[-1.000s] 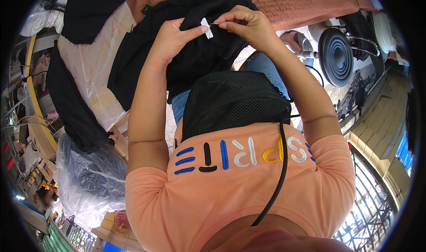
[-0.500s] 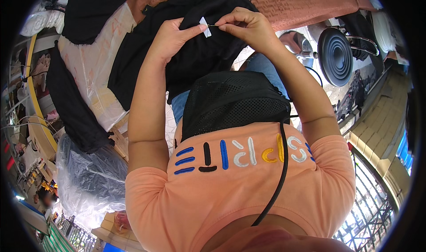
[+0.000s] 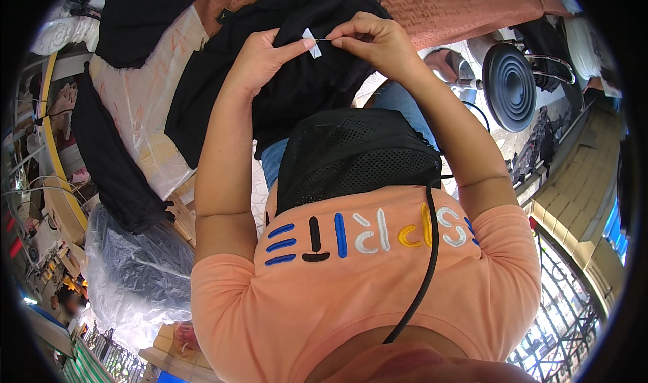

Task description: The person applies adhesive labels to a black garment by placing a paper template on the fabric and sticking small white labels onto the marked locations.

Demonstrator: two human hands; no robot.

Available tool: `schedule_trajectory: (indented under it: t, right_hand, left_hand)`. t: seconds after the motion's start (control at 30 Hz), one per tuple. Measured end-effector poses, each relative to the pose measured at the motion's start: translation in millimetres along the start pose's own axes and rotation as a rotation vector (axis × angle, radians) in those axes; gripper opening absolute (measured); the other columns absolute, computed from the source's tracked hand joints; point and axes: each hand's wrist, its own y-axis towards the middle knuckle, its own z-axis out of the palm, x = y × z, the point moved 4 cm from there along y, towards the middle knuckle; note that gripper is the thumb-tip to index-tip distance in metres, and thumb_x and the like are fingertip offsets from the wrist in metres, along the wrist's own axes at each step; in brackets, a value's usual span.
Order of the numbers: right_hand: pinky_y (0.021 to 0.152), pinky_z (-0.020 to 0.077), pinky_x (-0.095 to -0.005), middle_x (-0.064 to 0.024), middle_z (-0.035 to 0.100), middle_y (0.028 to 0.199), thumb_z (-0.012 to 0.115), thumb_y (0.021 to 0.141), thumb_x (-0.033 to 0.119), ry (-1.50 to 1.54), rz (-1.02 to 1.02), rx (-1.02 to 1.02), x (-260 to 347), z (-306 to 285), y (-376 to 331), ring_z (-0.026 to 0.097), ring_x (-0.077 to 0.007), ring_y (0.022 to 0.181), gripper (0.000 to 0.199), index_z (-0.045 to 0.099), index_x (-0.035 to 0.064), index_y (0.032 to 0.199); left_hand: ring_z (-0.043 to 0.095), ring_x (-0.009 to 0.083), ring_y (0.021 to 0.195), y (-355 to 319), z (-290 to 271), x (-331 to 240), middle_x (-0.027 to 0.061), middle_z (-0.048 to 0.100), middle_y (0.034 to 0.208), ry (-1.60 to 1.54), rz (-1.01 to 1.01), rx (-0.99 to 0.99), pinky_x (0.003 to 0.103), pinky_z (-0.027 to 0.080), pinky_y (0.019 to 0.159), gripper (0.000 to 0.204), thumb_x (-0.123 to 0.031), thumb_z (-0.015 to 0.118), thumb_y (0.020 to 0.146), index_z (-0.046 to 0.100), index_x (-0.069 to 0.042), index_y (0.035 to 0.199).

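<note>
A black garment (image 3: 216,79) spreads over my lap and the table edge. My left hand (image 3: 258,60) is closed at its thumb and fingers on a small white tag (image 3: 315,50) that lies against the black cloth. Just right of it, my right hand (image 3: 379,42) pinches a thin metal pin (image 3: 323,40) between thumb and forefinger, pointing toward the tag. The pin's left end meets the tag; whether it passes through is too small to tell.
A reddish-brown cloth (image 3: 466,8) covers the far surface. To the right stands a round black stool seat (image 3: 511,87). More black clothing (image 3: 111,160) hangs at the left, above a clear plastic bag (image 3: 135,275). A black mesh bag (image 3: 358,150) sits at my waist.
The pin has turned slightly between my right fingers, and the white tag has tilted a little. Both hands stay almost in the same place.
</note>
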Motion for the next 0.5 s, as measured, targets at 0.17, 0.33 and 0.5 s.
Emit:
schedule_trajectory:
  t: [0.17, 0.33, 0.5]
  right_hand:
    - [0.068, 0.0476, -0.0232, -0.0012, 0.063, 0.082, 0.071, 0.08, 0.012, -0.04, -0.01, -0.009, 0, 1, 0, 0.062, -0.0115, 0.076, 0.011, 0.073, 0.0082, 0.09]
    - [0.07, 0.0479, -0.0247, -0.0023, 0.062, 0.082, 0.071, 0.08, 0.013, -0.095, 0.019, -0.002, 0, 2, 2, 0.062, -0.0141, 0.076, 0.011, 0.073, 0.0097, 0.091]
    - [0.066, 0.0412, -0.0223, 0.0029, 0.053, 0.074, 0.07, 0.082, 0.011, -0.055, -0.009, 0.008, -1, 2, 3, 0.052, -0.0069, 0.072, 0.011, 0.073, 0.0103, 0.092]
  left_hand:
    - [0.059, 0.0063, 0.084, 1, -1, 3, 0.0012, 0.067, 0.093, -0.012, 0.011, -0.001, 0.022, 0.046, 0.079, 0.029, -0.02, 0.074, 0.081, 0.068, -0.001, 0.1]
    - [0.059, 0.0068, 0.083, 0, 0, 2, 0.0014, 0.066, 0.092, -0.013, 0.006, -0.001, 0.022, 0.046, 0.078, 0.031, -0.022, 0.075, 0.08, 0.067, 0.0, 0.1]
    - [0.058, 0.0078, 0.083, -5, 3, -9, 0.0024, 0.066, 0.092, 0.018, 0.017, 0.017, 0.023, 0.046, 0.08, 0.034, -0.024, 0.075, 0.08, 0.066, 0.002, 0.1]
